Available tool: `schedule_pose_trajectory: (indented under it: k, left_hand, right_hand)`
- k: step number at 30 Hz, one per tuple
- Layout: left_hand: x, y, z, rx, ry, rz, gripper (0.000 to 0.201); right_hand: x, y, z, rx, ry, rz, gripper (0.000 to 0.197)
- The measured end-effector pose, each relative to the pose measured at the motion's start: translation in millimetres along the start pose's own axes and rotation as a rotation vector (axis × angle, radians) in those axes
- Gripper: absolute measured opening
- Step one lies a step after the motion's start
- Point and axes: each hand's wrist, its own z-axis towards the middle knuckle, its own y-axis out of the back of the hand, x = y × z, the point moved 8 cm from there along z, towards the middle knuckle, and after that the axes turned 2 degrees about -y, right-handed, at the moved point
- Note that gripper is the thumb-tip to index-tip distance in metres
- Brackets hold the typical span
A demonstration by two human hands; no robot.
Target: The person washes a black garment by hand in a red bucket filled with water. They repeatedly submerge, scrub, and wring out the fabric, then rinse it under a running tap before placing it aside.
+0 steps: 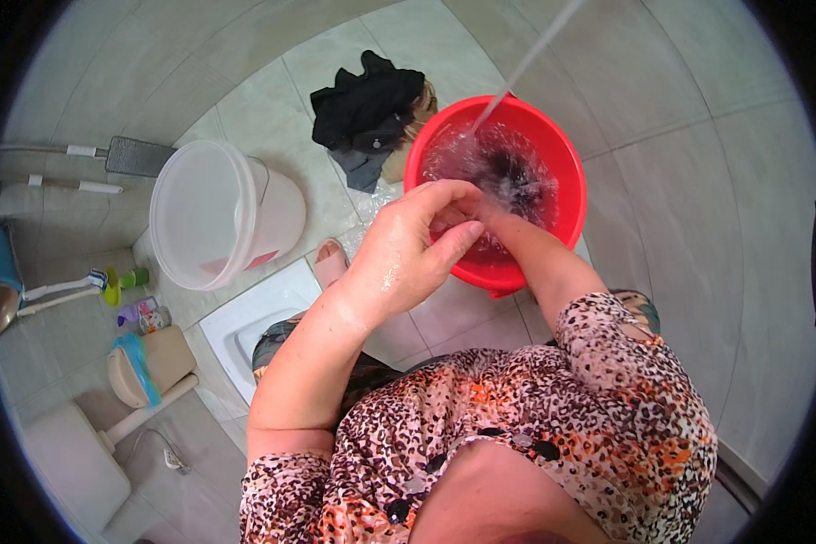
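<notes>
My left hand is raised over the near left rim of a red bucket. Its fingers are bent and the thumb stands apart from them; nothing shows held between them. My right hand is over the bucket too, mostly hidden behind the left one, so its fingers cannot be made out. The hands overlap, and whether they touch is unclear. A water stream falls from the upper right into the bucket, churning the water round a dark, submerged mass. Wet skin glistens on my left wrist.
Black and tan clothes lie heaped on the tiles left of the bucket. A white bucket stands farther left, beside a white squat toilet. Brushes, a lidded beige bin and a cistern line the left wall.
</notes>
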Motion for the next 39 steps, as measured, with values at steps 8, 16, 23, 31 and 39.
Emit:
schedule_pose_trajectory:
  k: [8,16,23,31,39]
  left_hand:
    - [21,-3,13,-0.011,-0.153,0.225,0.029]
    - [90,32,53,-0.098,-0.061,0.464,0.041]
    - [130,-5,92,-0.102,-0.538,0.513,0.118]
    - [147,-22,121,-0.186,-0.451,-0.110,0.115]
    - [184,-52,111,-0.058,0.125,-0.872,0.047]
  right_hand:
    - [-40,17,0,-0.099,0.164,0.314,0.053]
    - [-39,92,-38,-0.144,0.231,1.536,0.050]
    - [-4,187,-77,-0.362,0.521,1.722,0.040]
    - [39,212,-50,-0.559,-0.031,2.195,0.008]
    - [22,207,0,-0.026,-0.056,1.327,0.026]
